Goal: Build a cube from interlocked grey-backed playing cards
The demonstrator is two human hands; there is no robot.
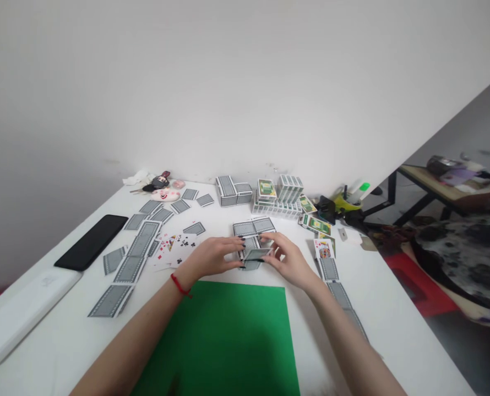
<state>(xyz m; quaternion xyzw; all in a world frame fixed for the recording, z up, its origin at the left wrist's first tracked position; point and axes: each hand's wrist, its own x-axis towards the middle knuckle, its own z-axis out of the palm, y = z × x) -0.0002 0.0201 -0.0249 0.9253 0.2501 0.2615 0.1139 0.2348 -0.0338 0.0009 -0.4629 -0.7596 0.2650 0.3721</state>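
White table (393,322) stands by pale wall (228,88); beyond green sheet (232,335) my right hand (288,256) grips one card (255,254); my left hand (212,256), I cannot tell.

Wall (228,82): pale grey, matte, scuffed just above the far edge of the desk (63,341). Desk: white, far edge along wall. Beyond the desk's right edge: wood-topped table (422,177), dark legs (392,190), dark grey floor (484,357). Light: soft, diffuse.

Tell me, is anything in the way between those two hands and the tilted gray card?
Nothing visible is in the way. The left hand and right hand flank the tilted gray card; whether both touch it is unclear. Other cards lie beyond it.
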